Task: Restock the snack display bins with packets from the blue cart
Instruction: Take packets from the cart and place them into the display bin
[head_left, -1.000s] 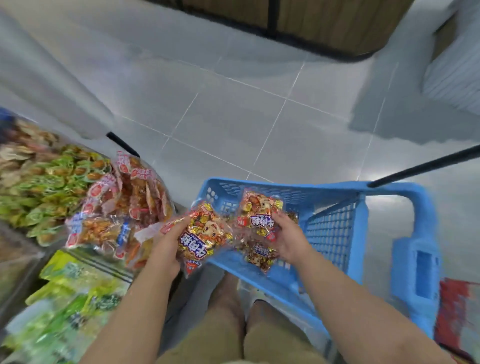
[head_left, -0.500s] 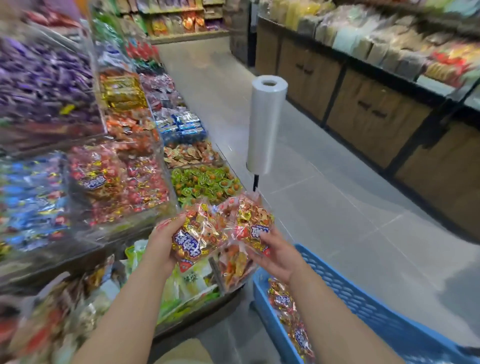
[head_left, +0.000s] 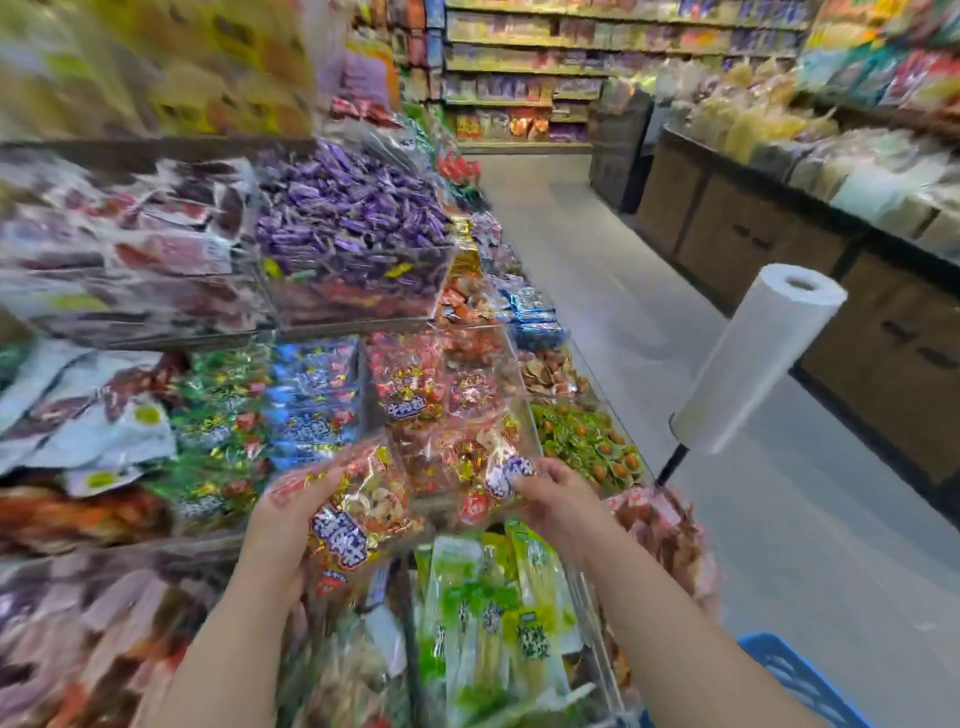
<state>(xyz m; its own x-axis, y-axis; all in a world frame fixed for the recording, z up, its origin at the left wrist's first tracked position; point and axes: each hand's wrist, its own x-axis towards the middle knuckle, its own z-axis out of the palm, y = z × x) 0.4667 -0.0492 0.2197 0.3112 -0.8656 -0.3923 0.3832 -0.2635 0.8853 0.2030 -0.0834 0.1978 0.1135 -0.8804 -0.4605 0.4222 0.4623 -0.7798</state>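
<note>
Shop aisle: snack bins (head_left: 363, 249), stocked shelves (head_left: 519, 78).

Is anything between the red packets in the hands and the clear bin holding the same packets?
The left hand and right hand hold the red-and-yellow foil snack packets before the clear plastic bin. Only its own front wall seems to stand between them.

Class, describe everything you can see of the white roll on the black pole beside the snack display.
The white roll is a cylinder of thin, translucent plastic film, likely bags, wound round a hollow core open at its top end. It sits on a black pole, leaning right in this view, at the aisle edge of the snack display. Only the pole touches it.
</note>
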